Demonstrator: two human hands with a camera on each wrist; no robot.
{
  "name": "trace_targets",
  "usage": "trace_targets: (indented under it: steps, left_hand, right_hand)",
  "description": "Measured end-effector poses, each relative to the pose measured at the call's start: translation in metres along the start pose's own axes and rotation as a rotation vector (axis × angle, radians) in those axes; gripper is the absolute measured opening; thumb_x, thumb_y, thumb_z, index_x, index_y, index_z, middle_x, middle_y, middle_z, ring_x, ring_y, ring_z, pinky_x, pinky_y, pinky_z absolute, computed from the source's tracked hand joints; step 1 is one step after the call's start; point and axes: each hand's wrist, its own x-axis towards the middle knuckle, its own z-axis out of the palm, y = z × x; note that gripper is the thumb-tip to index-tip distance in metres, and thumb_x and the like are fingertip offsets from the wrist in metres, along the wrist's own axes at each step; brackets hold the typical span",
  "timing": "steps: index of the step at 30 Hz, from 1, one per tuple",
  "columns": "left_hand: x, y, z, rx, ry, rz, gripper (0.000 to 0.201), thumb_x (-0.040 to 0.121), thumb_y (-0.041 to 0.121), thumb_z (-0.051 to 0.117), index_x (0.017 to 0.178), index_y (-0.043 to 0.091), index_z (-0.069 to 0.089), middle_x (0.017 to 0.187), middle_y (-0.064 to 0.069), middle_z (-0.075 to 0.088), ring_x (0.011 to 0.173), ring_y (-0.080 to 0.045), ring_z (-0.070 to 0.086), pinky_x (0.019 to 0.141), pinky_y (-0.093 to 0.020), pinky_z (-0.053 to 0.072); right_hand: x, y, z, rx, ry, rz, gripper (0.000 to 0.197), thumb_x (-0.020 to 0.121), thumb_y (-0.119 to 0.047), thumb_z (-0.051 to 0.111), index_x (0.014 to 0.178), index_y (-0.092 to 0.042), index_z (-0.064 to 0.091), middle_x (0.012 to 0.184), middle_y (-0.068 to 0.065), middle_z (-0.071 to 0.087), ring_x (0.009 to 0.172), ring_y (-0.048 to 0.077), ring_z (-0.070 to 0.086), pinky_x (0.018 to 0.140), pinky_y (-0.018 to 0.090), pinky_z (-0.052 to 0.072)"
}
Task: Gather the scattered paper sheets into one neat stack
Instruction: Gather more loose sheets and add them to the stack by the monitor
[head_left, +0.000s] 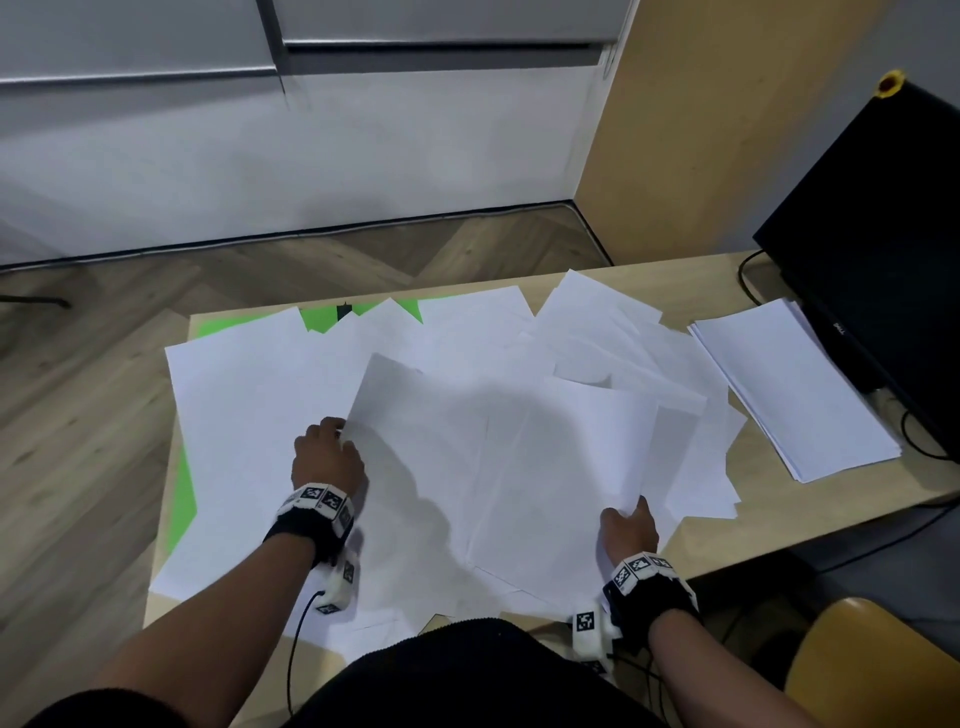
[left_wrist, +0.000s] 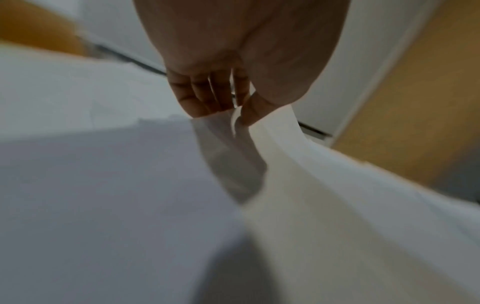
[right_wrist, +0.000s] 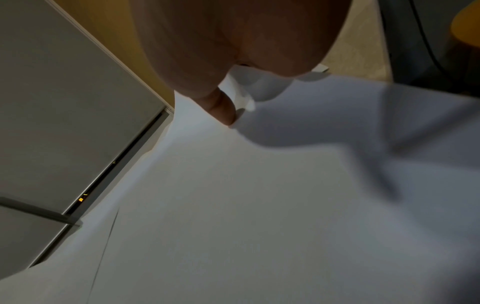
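Several white paper sheets (head_left: 270, 395) lie scattered and overlapping across the desk (head_left: 727, 270). A raised bunch of sheets (head_left: 498, 457) hangs between both hands at the desk's middle. My left hand (head_left: 324, 452) pinches the bunch's left corner (left_wrist: 262, 127) between thumb and fingers (left_wrist: 205, 98). My right hand (head_left: 628, 525) grips its near right edge, thumb (right_wrist: 223, 109) on top of the paper (right_wrist: 233, 205); its other fingers are hidden under the sheets. A neat stack of sheets (head_left: 795, 384) lies at the right by the monitor.
A black monitor (head_left: 883, 249) with cables stands at the desk's right. A green mat (head_left: 332, 314) shows under the papers at the far and left edges. A yellow chair (head_left: 878, 670) sits at the near right. Wooden floor lies beyond the desk.
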Motion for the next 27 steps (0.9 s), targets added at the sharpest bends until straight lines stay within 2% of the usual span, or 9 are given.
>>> trace_targets:
  steps: [3, 8, 11, 13, 15, 17, 21, 24, 27]
  left_hand:
    - [-0.003, 0.003, 0.002, 0.161, -0.026, 0.140, 0.049, 0.086, 0.027, 0.064, 0.131, 0.015, 0.053, 0.128, -0.013, 0.053, 0.117, -0.035, 0.045, 0.090, -0.044, 0.043]
    - [-0.009, 0.014, 0.009, 0.406, -0.002, 0.212, 0.073, 0.081, 0.047, 0.066, 0.140, 0.012, 0.044, 0.146, -0.010, 0.039, 0.125, -0.035, 0.037, 0.096, -0.044, 0.035]
    - [-0.007, 0.017, 0.013, 0.432, 0.001, 0.228, 0.089, 0.079, 0.055, 0.066, 0.147, 0.009, 0.033, 0.153, -0.012, 0.029, 0.128, -0.036, 0.033, 0.098, -0.045, 0.034]
    - [-0.004, 0.018, 0.015, 0.432, -0.053, 0.197, 0.092, 0.078, 0.062, 0.064, 0.146, 0.009, 0.032, 0.149, -0.011, 0.033, 0.127, -0.034, 0.035, 0.097, -0.044, 0.036]
    - [-0.003, 0.021, 0.017, 0.378, -0.119, 0.092, 0.092, 0.073, 0.071, 0.063, 0.137, 0.009, 0.039, 0.135, -0.011, 0.040, 0.122, -0.033, 0.037, 0.090, -0.043, 0.042]
    - [-0.004, 0.025, 0.017, 0.280, -0.151, 0.000, 0.092, 0.068, 0.072, 0.067, 0.130, 0.009, 0.042, 0.127, -0.011, 0.040, 0.119, -0.034, 0.039, 0.085, -0.044, 0.046]
    - [-0.003, 0.037, 0.015, 0.193, -0.212, -0.082, 0.091, 0.067, 0.068, 0.071, 0.129, 0.009, 0.038, 0.128, -0.011, 0.044, 0.116, -0.036, 0.052, 0.092, -0.045, 0.045]
    - [-0.004, 0.043, 0.015, 0.424, -0.247, 0.054, 0.075, 0.074, 0.070, 0.059, 0.122, 0.014, 0.044, 0.120, -0.006, 0.058, 0.111, -0.029, 0.058, 0.096, -0.043, 0.036]
    - [-0.012, 0.050, 0.023, 0.494, -0.288, 0.290, 0.069, 0.081, 0.063, 0.055, 0.132, 0.017, 0.044, 0.126, -0.006, 0.054, 0.116, -0.029, 0.052, 0.095, -0.042, 0.038]
  right_hand:
    - [0.002, 0.001, 0.001, -0.019, 0.011, -0.009, 0.035, 0.084, -0.005, 0.051, 0.118, -0.009, 0.058, 0.112, 0.020, 0.065, 0.103, 0.038, 0.059, 0.080, 0.031, 0.039]
    - [0.002, -0.001, 0.000, -0.035, -0.002, -0.005, 0.035, 0.085, -0.003, 0.051, 0.120, -0.007, 0.057, 0.113, 0.021, 0.064, 0.104, 0.037, 0.059, 0.077, 0.028, 0.036]
    - [0.002, -0.001, 0.000, -0.041, -0.005, -0.012, 0.036, 0.085, -0.003, 0.051, 0.121, -0.006, 0.056, 0.114, 0.021, 0.064, 0.103, 0.037, 0.059, 0.077, 0.028, 0.036]
    - [0.003, 0.000, 0.001, -0.049, -0.008, -0.016, 0.036, 0.085, -0.003, 0.051, 0.121, -0.006, 0.056, 0.114, 0.021, 0.065, 0.104, 0.038, 0.059, 0.078, 0.029, 0.038]
    - [0.002, 0.000, 0.000, -0.047, -0.002, -0.015, 0.036, 0.085, -0.003, 0.051, 0.121, -0.006, 0.056, 0.114, 0.021, 0.065, 0.103, 0.037, 0.059, 0.078, 0.028, 0.037]
    - [0.002, -0.001, 0.001, -0.043, 0.003, -0.012, 0.036, 0.086, -0.003, 0.051, 0.121, -0.006, 0.056, 0.113, 0.021, 0.064, 0.103, 0.037, 0.059, 0.077, 0.027, 0.036]
    - [0.001, -0.001, 0.002, -0.037, 0.004, -0.016, 0.036, 0.086, -0.004, 0.050, 0.122, -0.008, 0.056, 0.114, 0.020, 0.065, 0.104, 0.037, 0.059, 0.079, 0.029, 0.039]
    - [0.000, 0.000, 0.002, -0.040, 0.007, -0.013, 0.036, 0.086, -0.004, 0.050, 0.122, -0.007, 0.055, 0.113, 0.020, 0.064, 0.103, 0.037, 0.059, 0.078, 0.028, 0.037]
    - [0.001, 0.000, 0.002, -0.056, 0.004, -0.020, 0.037, 0.086, -0.004, 0.050, 0.123, -0.007, 0.054, 0.114, 0.021, 0.064, 0.103, 0.037, 0.059, 0.078, 0.029, 0.038]
